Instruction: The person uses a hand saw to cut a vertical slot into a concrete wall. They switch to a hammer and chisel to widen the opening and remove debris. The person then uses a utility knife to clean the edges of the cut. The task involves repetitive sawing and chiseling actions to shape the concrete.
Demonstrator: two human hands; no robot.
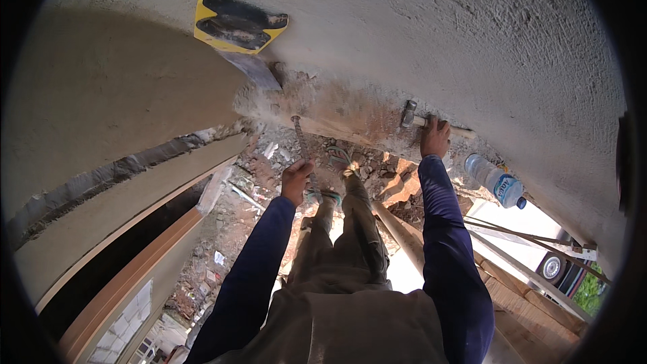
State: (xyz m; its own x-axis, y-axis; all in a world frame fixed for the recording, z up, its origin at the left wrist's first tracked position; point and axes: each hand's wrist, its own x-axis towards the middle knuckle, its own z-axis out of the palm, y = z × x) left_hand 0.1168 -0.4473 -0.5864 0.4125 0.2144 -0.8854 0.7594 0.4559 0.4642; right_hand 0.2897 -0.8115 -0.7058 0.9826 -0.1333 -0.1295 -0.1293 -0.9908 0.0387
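Observation:
My left hand (296,182) is closed around a long ribbed metal bar (300,136), whose upper end has a rounded rusty head near the foot of the plastered wall. My right hand (435,138) grips the pale handle of a hammer (409,114), its metal head to the left of my fingers, beside the wall's rough lower band (364,114). A yellow and black plastering float (239,20) and a flat grey blade (253,67) sit higher up against the wall. A clear plastic water bottle (488,175) lies to the right, below my right hand.
My sandaled feet (340,158) stand among rubble (269,155). An opening with a wooden frame (135,276) runs along the left wall. Long timbers (394,232) are at lower right, with a vehicle wheel (551,267) and greenery (592,291) beyond.

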